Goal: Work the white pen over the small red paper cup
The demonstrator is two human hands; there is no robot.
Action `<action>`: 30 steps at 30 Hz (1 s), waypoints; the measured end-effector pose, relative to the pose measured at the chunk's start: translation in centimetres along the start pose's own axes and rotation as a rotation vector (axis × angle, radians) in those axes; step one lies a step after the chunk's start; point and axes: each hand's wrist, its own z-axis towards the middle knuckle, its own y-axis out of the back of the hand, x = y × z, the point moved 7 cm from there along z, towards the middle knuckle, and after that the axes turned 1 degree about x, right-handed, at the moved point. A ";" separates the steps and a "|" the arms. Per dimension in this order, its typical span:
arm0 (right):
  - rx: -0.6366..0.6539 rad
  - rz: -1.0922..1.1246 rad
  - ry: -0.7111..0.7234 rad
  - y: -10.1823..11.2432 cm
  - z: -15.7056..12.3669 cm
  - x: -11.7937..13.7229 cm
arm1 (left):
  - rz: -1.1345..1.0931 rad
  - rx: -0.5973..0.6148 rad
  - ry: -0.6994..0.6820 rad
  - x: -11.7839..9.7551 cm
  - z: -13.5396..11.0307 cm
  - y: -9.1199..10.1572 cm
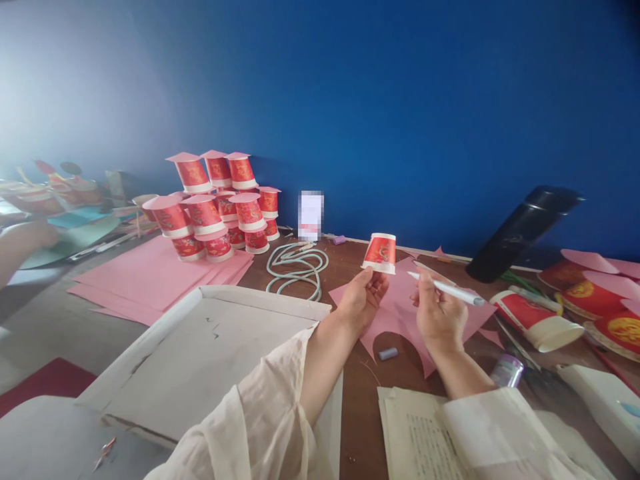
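Observation:
My left hand [364, 295] pinches a small red paper cup [380, 253] by its rim and holds it upside down above the table. My right hand [436, 311] grips a white pen [447, 289], its tip pointing left toward the cup. Both hands hover over a sheet of pink paper [400, 313] with curved cut-outs. A small grey cap [388, 353] lies on the wooden table just below the hands.
A stack of red cups with pink paper lids [220, 207] stands at the back left on pink sheets [150, 273]. A coiled cable [296, 265], a white tray [200, 353], an open book [425, 433], a black flask [520, 233] and more red cups [535, 320] surround me.

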 end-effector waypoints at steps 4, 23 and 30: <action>-0.011 0.024 0.265 0.0 -0.8 2.9 | 0.016 0.003 -0.011 0.3 0.1 -0.1; 0.060 -0.013 0.283 -0.7 -1.2 3.2 | 0.242 0.166 -0.049 0.8 -0.8 -1.0; 0.032 0.023 0.197 -0.4 -1.0 2.9 | 0.243 0.141 -0.049 0.7 -1.1 -1.0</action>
